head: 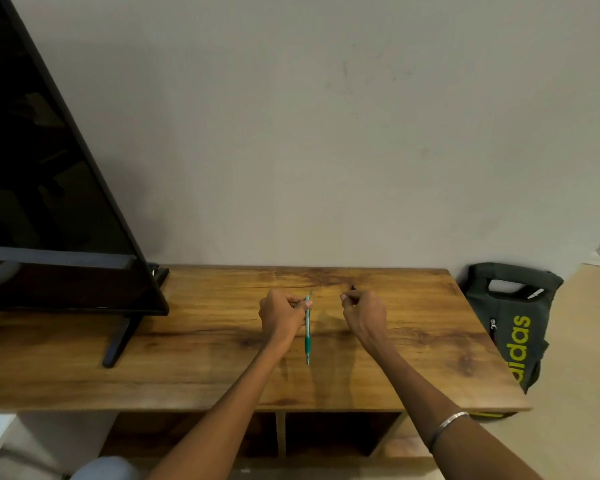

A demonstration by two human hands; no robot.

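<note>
Left hand: the left hand (281, 315) is over the middle of the table, fingers curled in; thumb and fingertips pinch the green pen near its upper end
Green pen: the green pen (307, 337) runs lengthwise from the fingers toward the near edge, pale barrel above, darker green grip below, point nearest the viewer; it is over the table's middle, just right of the left wrist; whether the point touches the wood cannot be told
Right hand: the right hand (364, 315) is level with the left and a little apart from it, fingers folded; thumb and forefinger clamp a small dark piece
Small dark piece: the small dark piece (353, 288) sticks out just past the fingertips; too small to tell what it is; it does not touch the pen
Bangle: a silver bangle (447, 427) circles the right forearm, close to the viewer
Table: the table (205, 341) is brown wood with strong grain, set against a plain wall (326, 133); open compartments (326, 434) show beneath its front edge
Television: a dark television (49, 202) stands on the table's left part, one black foot (118, 344) angled toward the front; well apart from both hands
Bag: a grey bag (513, 323) with yellow-green lettering sits on the floor just beside the table's right end
</note>
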